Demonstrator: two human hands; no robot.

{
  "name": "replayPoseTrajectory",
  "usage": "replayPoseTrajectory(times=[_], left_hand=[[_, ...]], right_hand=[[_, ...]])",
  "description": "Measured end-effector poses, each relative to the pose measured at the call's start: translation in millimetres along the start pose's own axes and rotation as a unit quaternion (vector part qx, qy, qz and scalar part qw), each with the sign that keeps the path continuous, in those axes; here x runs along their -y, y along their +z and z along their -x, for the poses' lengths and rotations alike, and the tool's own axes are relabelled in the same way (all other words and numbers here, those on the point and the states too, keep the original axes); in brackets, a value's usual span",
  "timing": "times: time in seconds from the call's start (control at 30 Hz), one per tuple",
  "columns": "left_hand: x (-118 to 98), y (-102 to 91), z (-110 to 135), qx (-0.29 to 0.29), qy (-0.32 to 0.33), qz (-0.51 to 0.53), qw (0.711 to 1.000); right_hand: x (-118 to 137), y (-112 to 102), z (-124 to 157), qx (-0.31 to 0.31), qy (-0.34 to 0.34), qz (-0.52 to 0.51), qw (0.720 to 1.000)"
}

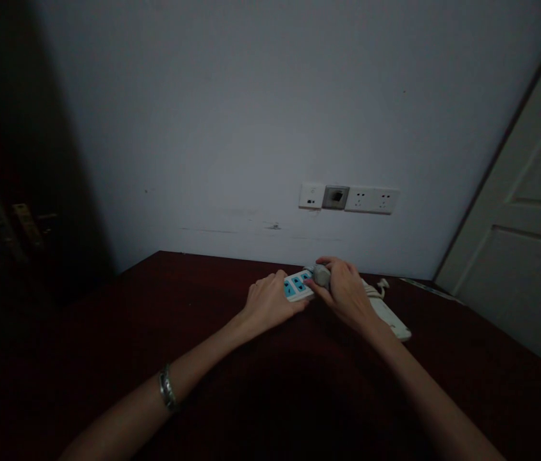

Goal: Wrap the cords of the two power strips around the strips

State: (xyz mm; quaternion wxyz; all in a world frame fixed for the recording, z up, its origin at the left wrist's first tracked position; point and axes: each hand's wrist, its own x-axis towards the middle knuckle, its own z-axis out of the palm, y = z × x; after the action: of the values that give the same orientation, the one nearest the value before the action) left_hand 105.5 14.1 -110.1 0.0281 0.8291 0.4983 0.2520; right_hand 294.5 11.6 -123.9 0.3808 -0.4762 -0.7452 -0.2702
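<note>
A white power strip [397, 325] with blue socket faces lies on the dark red table [164, 307] near the wall. My left hand [270, 302] rests on its left end, fingers curled over the edge and pressing it down. My right hand [344, 291] is closed round a grey plug [321, 274] that sits at one of the blue sockets. I cannot tell how far the plug is in. A white cord [379, 287] lies coiled just behind my right hand. A metal bracelet [167, 387] is on my left wrist.
A row of white wall sockets [371, 200] with a grey middle panel is on the wall above the strip. A pale door [529, 224] stands at the right. Dark furniture with a handle [23, 224] is at the left. The room is dim.
</note>
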Motion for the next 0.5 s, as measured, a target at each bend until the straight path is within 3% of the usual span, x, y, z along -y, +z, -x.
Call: replayPoseTrajectory(times=[0.13,0.23,0.3,0.4,0.43,0.5], left_hand=[[-0.2,-1.0,-1.9,0.059,0.001,0.146,0.987],[6.4,1.1,-10.1,0.125,-0.059,0.32,0.937],[12.4,1.3,-15.1,0.216,-0.108,0.454,0.858],[19.9,-1.1,-17.3,0.375,-0.129,0.598,0.696],[21.4,-2.0,-16.9,0.412,-0.129,0.619,0.656],[22.6,-3.1,-15.7,0.457,-0.127,0.634,0.611]], right_hand=[[-6.4,-1.1,1.2,-0.015,0.0,0.0,1.0],[-7.7,-2.1,2.3,-0.019,-0.019,-0.009,1.0],[-5.4,-2.2,2.9,-0.021,-0.025,-0.03,0.999],[1.0,-1.6,3.1,-0.02,-0.05,-0.065,0.996],[3.1,-1.6,2.9,-0.017,-0.061,-0.073,0.995],[6.1,-2.2,2.1,-0.019,-0.078,-0.083,0.993]])
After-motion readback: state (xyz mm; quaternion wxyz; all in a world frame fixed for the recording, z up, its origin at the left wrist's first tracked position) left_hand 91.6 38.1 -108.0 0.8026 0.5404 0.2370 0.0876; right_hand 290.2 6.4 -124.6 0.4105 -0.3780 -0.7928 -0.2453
